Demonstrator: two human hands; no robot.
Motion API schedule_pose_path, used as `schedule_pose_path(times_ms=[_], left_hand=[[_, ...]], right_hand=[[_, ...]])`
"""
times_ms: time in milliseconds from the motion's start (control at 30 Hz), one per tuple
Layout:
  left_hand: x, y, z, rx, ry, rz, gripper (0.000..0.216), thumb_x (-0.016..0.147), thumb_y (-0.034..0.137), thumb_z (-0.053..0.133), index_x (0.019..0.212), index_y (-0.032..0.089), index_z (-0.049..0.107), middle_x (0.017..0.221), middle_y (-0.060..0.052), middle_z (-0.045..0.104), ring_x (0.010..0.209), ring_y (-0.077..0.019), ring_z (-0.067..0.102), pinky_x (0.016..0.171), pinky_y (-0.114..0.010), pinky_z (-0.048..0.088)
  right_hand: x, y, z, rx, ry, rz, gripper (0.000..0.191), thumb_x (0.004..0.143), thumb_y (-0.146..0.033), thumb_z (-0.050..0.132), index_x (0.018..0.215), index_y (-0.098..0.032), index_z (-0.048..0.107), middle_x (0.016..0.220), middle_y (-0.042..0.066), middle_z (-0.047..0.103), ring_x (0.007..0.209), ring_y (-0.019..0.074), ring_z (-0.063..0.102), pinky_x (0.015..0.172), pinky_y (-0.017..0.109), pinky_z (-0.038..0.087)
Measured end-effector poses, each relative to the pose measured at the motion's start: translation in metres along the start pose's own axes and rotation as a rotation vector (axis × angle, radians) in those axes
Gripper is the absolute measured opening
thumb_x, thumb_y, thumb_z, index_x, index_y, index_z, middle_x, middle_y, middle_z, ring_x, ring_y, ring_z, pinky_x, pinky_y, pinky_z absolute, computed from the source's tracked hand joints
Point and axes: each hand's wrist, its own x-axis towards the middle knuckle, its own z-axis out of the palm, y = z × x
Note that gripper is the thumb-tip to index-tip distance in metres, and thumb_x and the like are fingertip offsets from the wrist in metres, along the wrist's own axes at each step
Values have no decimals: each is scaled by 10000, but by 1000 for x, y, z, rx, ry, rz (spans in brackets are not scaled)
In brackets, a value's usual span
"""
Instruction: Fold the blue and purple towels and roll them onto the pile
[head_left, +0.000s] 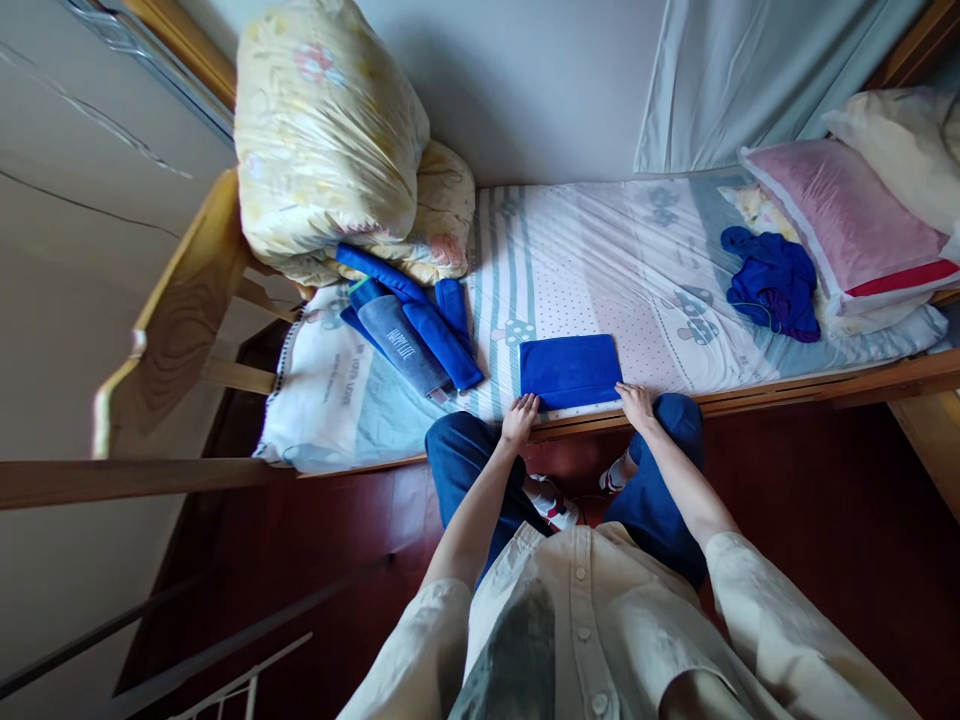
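A blue towel (571, 370), folded into a flat rectangle, lies at the near edge of the bed in front of me. My left hand (519, 420) grips its near left corner, fingers closed on the edge. At the near right corner, the fingers of my right hand (637, 405) are pinched on the border. To the left sit several rolled or folded blue towels (441, 340), with a grey-blue towel (409, 345) marked "HAPPY LIFE" among them. A crumpled blue cloth (772, 285) rests farther right.
The bed (585, 230) has a patterned sheet and a wooden side rail. A bundled yellow quilt (330, 130) is piled at the back left, by the wooden end board (180, 310). A pink pillow (847, 210) lies at the right, near a pale curtain (727, 90).
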Motion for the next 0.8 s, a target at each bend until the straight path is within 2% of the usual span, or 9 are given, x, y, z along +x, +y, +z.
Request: schedule_pose_path(times_ms=[133, 233, 367, 467, 600, 800], left_hand=[[2, 1, -12, -37, 16, -44, 573, 837, -10, 485, 1326, 169, 724, 1456, -180, 683, 1413, -305, 622, 1246, -483, 456], [-2, 2, -18, -83, 50, -106, 553, 813, -9, 505, 1254, 201, 764, 1387, -146, 732, 1311, -307, 692, 1152, -457, 548], [-6, 5, -23, -178, 116, -171, 563, 761, -6, 537, 1226, 197, 781, 1285, -108, 783, 1228, -286, 734, 1160, -441, 549], [-5, 9, -25, -258, 163, -215, 522, 737, 2, 551, 1164, 177, 796, 1195, -96, 810, 1186, -282, 750, 1175, -451, 541], [-1, 12, -27, -351, 216, -291, 391, 780, 51, 575, 1083, 165, 795, 1133, -110, 819, 1132, -291, 765, 1132, -467, 568], [8, 13, -27, -476, 282, -392, 288, 883, 186, 606, 1133, 149, 744, 1091, -124, 809, 1023, -251, 777, 1008, -400, 623]], right_hand=[[-2, 9, -7, 34, -1, -21, 516, 897, 36, 518, 1232, -219, 817, 1334, 102, 774, 1258, 264, 728, 1141, 418, 549], [-5, 11, -8, 65, -17, -50, 541, 867, 52, 536, 1233, -230, 818, 1300, 102, 787, 1265, 271, 721, 1141, 433, 564], [-9, 7, -6, 105, -35, -86, 573, 836, 51, 600, 1336, -176, 763, 1393, 153, 733, 1382, 288, 642, 1218, 477, 509], [-8, 6, -4, 228, -4, -32, 539, 826, 7, 668, 1325, -173, 763, 1382, 151, 736, 1387, 296, 628, 1241, 489, 480], [-1, 9, -3, 367, 57, 87, 418, 877, -58, 632, 1231, -196, 806, 1261, 139, 783, 1276, 288, 699, 1180, 487, 534], [8, 13, 1, 509, 111, 119, 427, 915, -143, 604, 1309, -175, 766, 1311, 125, 777, 1242, 260, 726, 1148, 445, 553]])
